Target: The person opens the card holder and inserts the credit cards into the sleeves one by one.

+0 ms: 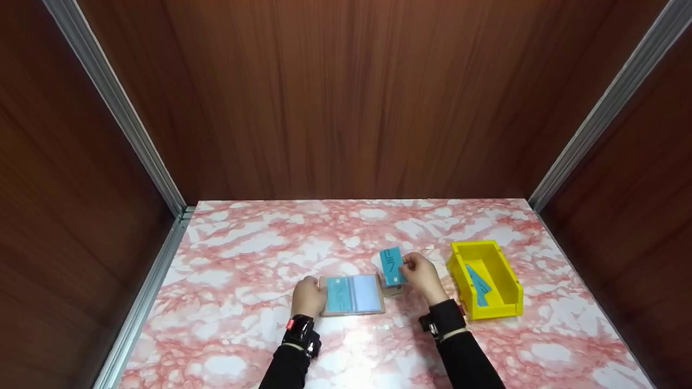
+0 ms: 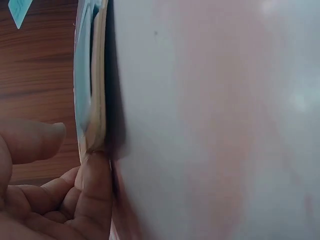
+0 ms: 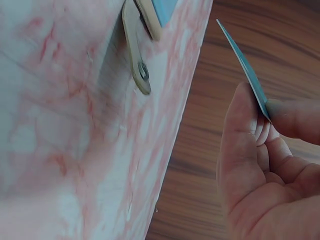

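An opened card holder (image 1: 383, 302) with a tan cover lies on the table, a teal card (image 1: 338, 294) in its left clear sleeve and a pale sleeve (image 1: 366, 293) on the right. At its left edge rests my left hand (image 1: 308, 298); in the left wrist view a fingertip touches the holder's corner while the thumb (image 2: 37, 142) stands apart from it. My right hand (image 1: 423, 276) pinches another teal card (image 1: 392, 266), marked with dark lettering, between thumb and fingers. This card is raised over the holder's strap (image 3: 133, 55), which has a metal snap.
Right of my right hand stands a yellow bin (image 1: 511, 281) with teal cards (image 1: 478, 285) inside. A crumpled clear wrapper (image 1: 437, 259) lies between that bin and the holder. Dark wood panels (image 1: 346, 102) enclose the back and sides of the marbled table (image 1: 238, 324).
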{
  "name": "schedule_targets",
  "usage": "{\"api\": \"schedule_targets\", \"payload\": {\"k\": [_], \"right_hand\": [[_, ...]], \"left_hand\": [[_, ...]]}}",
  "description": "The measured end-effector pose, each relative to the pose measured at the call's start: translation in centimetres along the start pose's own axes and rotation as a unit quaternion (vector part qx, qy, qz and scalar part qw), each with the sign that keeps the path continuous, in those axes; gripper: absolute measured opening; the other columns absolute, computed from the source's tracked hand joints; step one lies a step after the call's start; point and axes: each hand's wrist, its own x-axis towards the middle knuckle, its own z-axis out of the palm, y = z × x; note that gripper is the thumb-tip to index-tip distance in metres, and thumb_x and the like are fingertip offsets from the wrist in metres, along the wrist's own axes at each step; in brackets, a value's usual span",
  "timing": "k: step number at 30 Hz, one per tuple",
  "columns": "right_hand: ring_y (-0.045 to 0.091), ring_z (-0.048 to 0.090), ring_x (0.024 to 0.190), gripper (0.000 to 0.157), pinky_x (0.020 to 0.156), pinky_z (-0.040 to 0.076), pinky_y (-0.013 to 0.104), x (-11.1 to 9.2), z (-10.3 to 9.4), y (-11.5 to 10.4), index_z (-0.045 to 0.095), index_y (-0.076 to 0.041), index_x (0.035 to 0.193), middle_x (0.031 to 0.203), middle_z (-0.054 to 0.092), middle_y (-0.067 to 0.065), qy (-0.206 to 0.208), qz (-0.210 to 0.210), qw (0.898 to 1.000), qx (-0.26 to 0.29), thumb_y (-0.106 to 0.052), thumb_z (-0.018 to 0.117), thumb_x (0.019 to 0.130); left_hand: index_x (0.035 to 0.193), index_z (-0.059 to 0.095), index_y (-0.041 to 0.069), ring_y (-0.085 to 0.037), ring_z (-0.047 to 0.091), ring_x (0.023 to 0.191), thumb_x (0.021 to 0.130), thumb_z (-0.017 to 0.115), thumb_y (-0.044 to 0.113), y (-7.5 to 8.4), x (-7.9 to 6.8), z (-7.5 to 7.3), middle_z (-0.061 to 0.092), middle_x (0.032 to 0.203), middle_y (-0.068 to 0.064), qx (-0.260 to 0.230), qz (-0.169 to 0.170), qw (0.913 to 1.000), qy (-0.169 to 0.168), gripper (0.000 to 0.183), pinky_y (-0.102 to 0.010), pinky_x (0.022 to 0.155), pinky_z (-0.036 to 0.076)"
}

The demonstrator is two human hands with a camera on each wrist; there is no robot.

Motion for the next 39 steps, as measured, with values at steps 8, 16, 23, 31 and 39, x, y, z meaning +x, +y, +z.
{"api": "schedule_targets", "payload": {"k": [8, 16, 23, 31, 39], "right_hand": [[0.022, 0.057, 0.078, 0.009, 0.073, 0.047, 0.037, -0.3, 1.2, -0.5, 0.063, 0.002, 0.094, 0.081, 0.061, 0.006, -0.017, -0.018, 1.0, 0.004, 0.0, 0.065, 0.085], [0.019, 0.056, 0.079, 0.009, 0.074, 0.047, 0.036, -0.8, 2.9, -1.5, 0.063, 0.001, 0.094, 0.081, 0.059, 0.004, -0.036, -0.024, 0.999, 0.021, 0.0, 0.065, 0.086], [0.019, 0.053, 0.076, 0.008, 0.072, 0.046, 0.036, -1.3, 4.0, -2.4, 0.061, 0.001, 0.094, 0.081, 0.057, 0.004, -0.052, -0.031, 0.997, 0.037, 0.001, 0.065, 0.088], [0.018, 0.053, 0.078, 0.01, 0.072, 0.047, 0.034, -1.7, 5.0, -3.1, 0.061, 0.002, 0.097, 0.083, 0.057, 0.004, -0.064, -0.033, 0.996, 0.055, 0.0, 0.067, 0.088], [0.016, 0.053, 0.078, 0.01, 0.071, 0.047, 0.032, -1.9, 5.4, -3.7, 0.061, 0.0, 0.097, 0.083, 0.057, 0.002, -0.082, -0.029, 0.994, 0.06, -0.003, 0.066, 0.09]], "left_hand": [[0.106, 0.066, -0.008, -0.033, 0.064, 0.083, 0.086, 0.071, 0.006, 1.2, 0.0, -0.6, 0.065, 0.085, -0.014, -0.015, 0.03, 0.9988, 0.034, 0.026, -0.046, 0.078, 0.051], [0.097, 0.068, -0.005, -0.031, 0.065, 0.079, 0.082, 0.072, 0.002, 2.9, -0.5, -0.5, 0.067, 0.081, -0.011, -0.045, 0.099, 0.9927, 0.051, 0.017, -0.044, 0.077, 0.051], [0.091, 0.071, -0.002, -0.025, 0.065, 0.076, 0.083, 0.07, 0.002, 4.1, -1.1, -0.1, 0.068, 0.079, -0.008, -0.068, 0.123, 0.9895, 0.034, 0.009, -0.04, 0.073, 0.052], [0.095, 0.071, -0.004, -0.024, 0.066, 0.077, 0.085, 0.072, 0.005, 5.0, -1.3, 0.3, 0.069, 0.081, -0.008, -0.091, 0.123, 0.9881, 0.019, 0.013, -0.04, 0.074, 0.054], [0.097, 0.07, -0.003, -0.022, 0.066, 0.078, 0.086, 0.072, 0.006, 5.0, -1.5, 0.6, 0.069, 0.083, -0.007, -0.111, 0.112, 0.9874, 0.008, 0.015, -0.037, 0.074, 0.054]]}}
